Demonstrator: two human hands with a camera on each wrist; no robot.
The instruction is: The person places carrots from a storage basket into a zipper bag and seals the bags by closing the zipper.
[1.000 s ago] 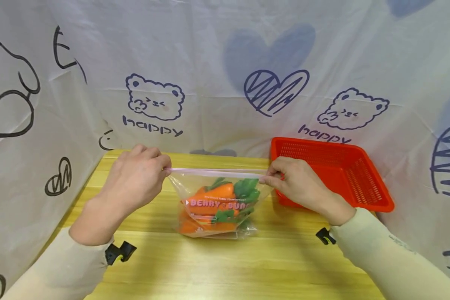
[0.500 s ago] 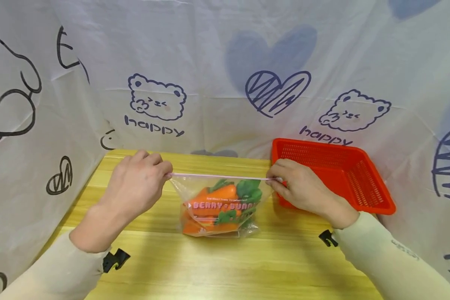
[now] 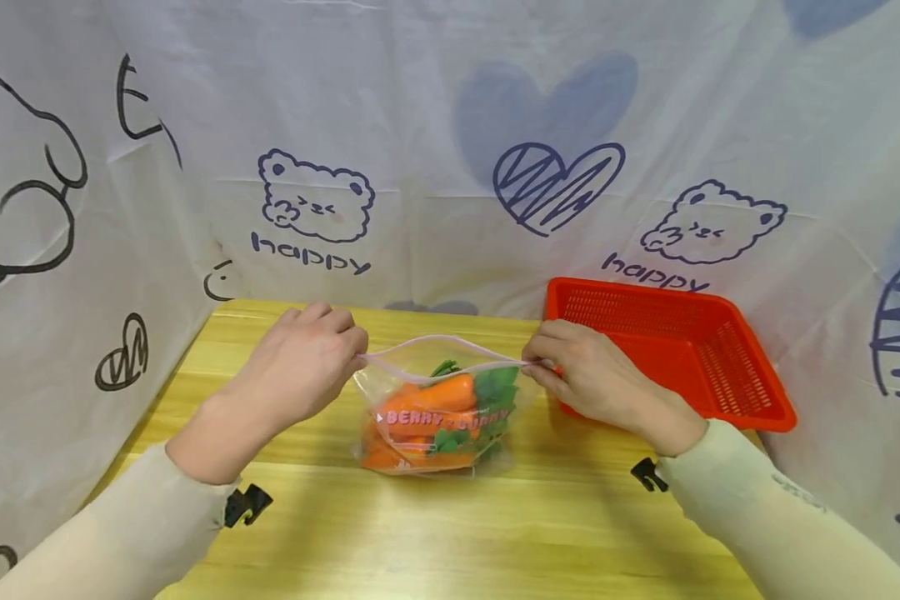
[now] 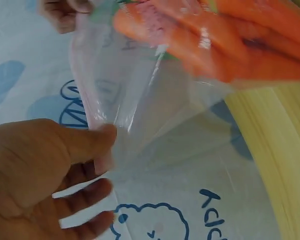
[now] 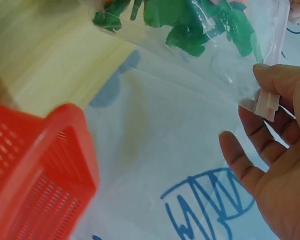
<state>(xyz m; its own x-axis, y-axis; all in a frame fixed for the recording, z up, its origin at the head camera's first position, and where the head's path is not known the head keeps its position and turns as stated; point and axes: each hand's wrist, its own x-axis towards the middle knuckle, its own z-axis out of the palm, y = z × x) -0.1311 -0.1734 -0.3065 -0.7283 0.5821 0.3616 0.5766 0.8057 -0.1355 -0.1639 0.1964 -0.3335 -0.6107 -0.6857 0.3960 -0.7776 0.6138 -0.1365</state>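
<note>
A clear zip-lock bag with pink "BERRY BUNNY" lettering stands at the middle of the table, its pink-edged mouth gaping. Inside are several orange carrots with green leaves, the leafy ends toward the right. My left hand pinches the mouth's left corner between thumb and index finger, the other fingers curved loosely below, as the left wrist view shows. At the opposite corner my right hand pinches the bag's edge beside a whitish zip end.
A red plastic basket with slotted walls stands right behind my right hand. The wooden table meets a white printed cloth at the back and sides. Black buckles hang at both wrists.
The bag's mouth has gone from a taut straight line to a gaping one. My left hand has moved rightward, nearer the right hand. Both hands keep their grip on the corners.
</note>
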